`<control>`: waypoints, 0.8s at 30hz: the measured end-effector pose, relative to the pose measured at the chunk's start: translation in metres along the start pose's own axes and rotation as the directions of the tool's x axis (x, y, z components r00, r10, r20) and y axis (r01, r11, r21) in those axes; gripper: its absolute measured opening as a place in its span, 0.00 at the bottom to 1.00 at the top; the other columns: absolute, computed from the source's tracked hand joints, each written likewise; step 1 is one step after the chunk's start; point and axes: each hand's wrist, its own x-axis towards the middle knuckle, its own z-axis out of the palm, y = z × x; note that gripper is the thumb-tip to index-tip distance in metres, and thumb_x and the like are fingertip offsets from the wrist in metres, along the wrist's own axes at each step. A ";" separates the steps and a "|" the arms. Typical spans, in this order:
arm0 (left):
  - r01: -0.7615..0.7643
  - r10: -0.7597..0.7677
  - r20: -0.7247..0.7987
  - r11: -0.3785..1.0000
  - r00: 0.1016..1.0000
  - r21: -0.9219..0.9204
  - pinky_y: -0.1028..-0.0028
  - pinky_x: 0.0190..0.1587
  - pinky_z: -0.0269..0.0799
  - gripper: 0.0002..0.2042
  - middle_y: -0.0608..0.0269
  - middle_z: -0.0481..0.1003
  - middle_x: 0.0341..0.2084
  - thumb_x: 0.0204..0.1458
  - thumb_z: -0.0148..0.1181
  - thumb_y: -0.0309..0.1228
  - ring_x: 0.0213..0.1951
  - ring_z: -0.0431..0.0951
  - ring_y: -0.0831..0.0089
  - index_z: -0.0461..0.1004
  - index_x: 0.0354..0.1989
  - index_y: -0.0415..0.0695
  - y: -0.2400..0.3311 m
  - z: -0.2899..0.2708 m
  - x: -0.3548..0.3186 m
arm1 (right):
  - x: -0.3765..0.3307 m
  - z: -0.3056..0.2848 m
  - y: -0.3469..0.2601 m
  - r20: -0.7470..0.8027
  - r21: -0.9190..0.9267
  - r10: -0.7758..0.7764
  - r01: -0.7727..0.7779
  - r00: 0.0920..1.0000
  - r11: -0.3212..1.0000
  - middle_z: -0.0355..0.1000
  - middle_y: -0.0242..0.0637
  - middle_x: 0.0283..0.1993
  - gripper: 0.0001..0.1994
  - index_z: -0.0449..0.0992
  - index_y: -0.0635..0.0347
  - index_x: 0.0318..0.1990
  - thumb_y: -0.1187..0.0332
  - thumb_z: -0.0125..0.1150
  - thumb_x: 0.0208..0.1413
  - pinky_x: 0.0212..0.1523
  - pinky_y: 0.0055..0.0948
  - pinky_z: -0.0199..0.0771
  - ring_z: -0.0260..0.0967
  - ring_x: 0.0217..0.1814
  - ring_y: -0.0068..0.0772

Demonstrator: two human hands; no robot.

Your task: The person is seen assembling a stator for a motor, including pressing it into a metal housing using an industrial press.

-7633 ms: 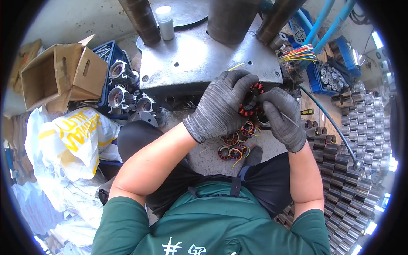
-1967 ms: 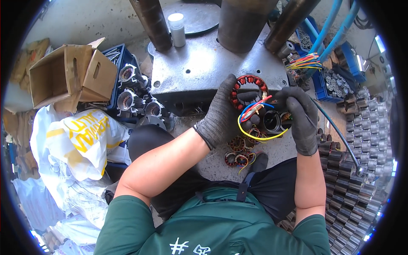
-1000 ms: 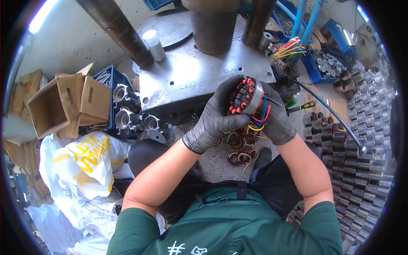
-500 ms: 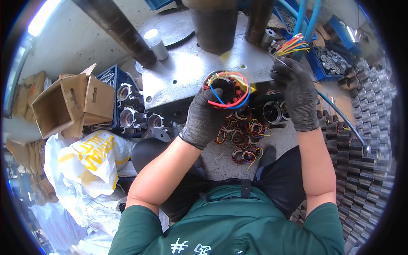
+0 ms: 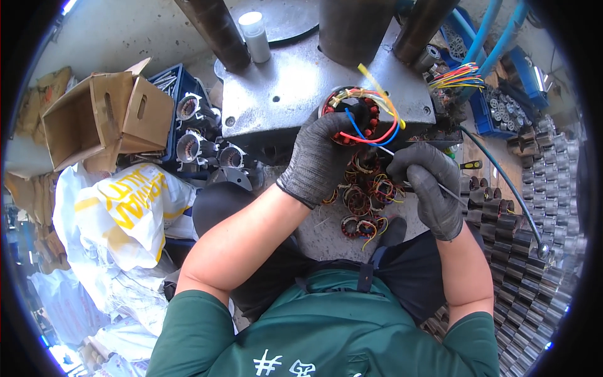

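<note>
The two gloved hands are working close together: the left hand grips a wound ring at its near left side, while the right hand is clenched round a thin metal rod. Half a second ago the right hand was raised well apart, over by the bundle of coloured wires; now it has come down and in, just beside the ring. The broad metal bench lies beyond both hands, and the ring overlaps its near edge in view, apparently held up rather than set down. To the right rise stacked metal cylinders; below the ring, similar wound pieces lie heaped on the floor. The ring's coiled face is turned up; a second ago it was tilted edge-on between both hands. The rod slants up toward it from the right fist, though whether its tip touches anything cannot be told. Smallest are the leads: the red lead and blue lead curl over the near rim, and the yellow lead stands up on the far side. I judge that the rod is back within reach of these loose ends, while the left hand steadies the piece.
</note>
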 end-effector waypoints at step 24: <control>-0.113 0.120 0.001 0.931 0.993 0.347 0.57 0.67 0.81 0.35 0.47 0.80 0.57 0.51 0.70 0.29 0.58 0.84 0.56 0.68 0.69 0.33 0.005 0.015 -0.011 | 0.005 0.009 0.009 -0.012 -0.048 0.003 -0.004 1.000 0.999 0.80 0.34 0.38 0.18 0.82 0.63 0.48 0.55 0.58 0.74 0.39 0.25 0.73 0.72 0.36 0.21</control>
